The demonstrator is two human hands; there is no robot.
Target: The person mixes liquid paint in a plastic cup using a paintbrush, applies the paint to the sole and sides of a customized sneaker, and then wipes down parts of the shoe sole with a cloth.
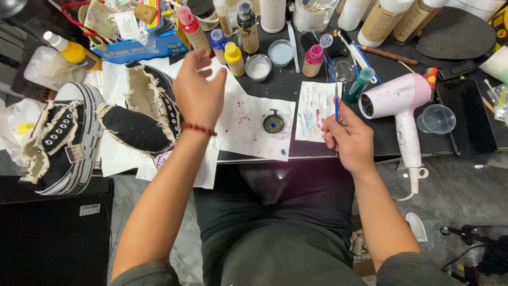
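Note:
My left hand hovers with fingers spread over the white paper, just right of a black canvas shoe with frayed cream edges; it holds nothing. My right hand grips a thin blue-handled paintbrush upright at the table's front edge, over a paint-stained paper sheet. A small round dish of blue paint sits between my hands on the speckled paper.
A second black shoe lies at far left. Small paint bottles, yellow and pink, small cups and tall bottles crowd the back. A pink and white hair dryer, a clear cup and a black phone lie at right.

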